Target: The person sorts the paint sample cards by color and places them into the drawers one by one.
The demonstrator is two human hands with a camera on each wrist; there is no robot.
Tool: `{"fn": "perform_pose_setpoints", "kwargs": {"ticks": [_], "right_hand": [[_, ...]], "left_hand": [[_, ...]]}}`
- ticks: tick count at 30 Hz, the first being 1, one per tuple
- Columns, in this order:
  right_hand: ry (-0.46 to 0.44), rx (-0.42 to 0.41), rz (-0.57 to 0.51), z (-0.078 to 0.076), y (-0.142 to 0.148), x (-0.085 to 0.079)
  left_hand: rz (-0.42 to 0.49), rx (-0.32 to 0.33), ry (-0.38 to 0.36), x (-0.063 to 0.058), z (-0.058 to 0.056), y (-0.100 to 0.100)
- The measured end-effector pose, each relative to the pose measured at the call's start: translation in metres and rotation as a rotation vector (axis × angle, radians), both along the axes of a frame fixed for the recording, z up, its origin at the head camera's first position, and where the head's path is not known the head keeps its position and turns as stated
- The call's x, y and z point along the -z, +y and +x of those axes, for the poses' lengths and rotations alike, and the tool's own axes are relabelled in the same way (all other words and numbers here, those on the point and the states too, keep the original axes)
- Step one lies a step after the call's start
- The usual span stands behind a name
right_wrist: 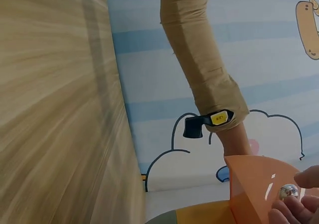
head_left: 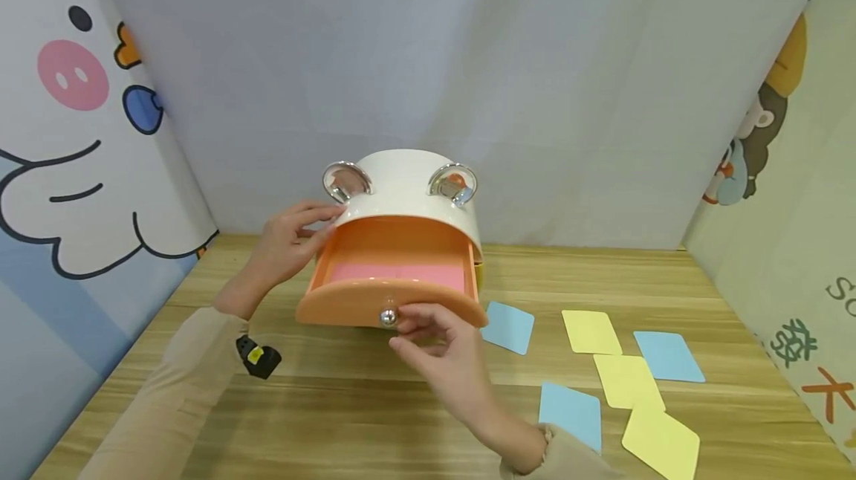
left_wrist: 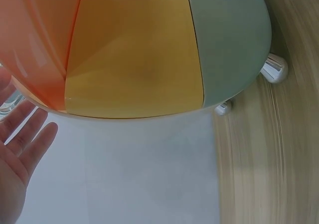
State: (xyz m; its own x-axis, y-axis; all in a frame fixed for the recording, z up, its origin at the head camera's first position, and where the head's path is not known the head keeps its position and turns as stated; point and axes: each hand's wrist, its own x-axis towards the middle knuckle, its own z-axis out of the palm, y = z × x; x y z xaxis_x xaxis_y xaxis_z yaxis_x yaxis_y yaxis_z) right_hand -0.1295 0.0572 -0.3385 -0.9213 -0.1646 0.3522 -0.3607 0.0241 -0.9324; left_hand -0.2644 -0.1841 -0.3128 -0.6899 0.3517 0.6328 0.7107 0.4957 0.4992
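A white rounded drawer cabinet with two shiny ear-shaped pieces stands on the table. Its orange top drawer is pulled out, and pink sheets lie inside. My left hand touches the cabinet's left side near the ear, its fingers extended. At the drawer's front is a round silver knob. The fingertips of my right hand are right at the knob's right side, with the thumb apart below. Beneath the orange drawer, the left wrist view shows a yellow drawer front and a green one, both closed.
Blue cards and yellow cards lie scattered on the wooden table to the right of the cabinet. A grey-white curtain hangs behind. Cartoon-printed panels flank both sides. Silver feet hold up the cabinet.
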Motion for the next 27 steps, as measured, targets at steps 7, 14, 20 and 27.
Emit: {"fn": "perform_pose_setpoints", "kwargs": {"ticks": [7, 14, 20, 27], "right_hand": [[0.234, 0.088, 0.02, -0.01, -0.009, 0.012], [0.468, 0.166, 0.091, -0.018, -0.014, 0.018], [0.685, 0.228, 0.166, -0.025, -0.016, 0.018], [0.882, 0.283, 0.271, -0.032, -0.015, 0.017]], "left_hand": [[-0.001, -0.003, 0.006, 0.001, -0.001, -0.001], [0.004, -0.002, 0.006, 0.001, 0.0, 0.0], [0.001, -0.004, 0.017, 0.001, -0.001, 0.0], [0.003, 0.0, 0.001, 0.0, 0.0, -0.001]]}}
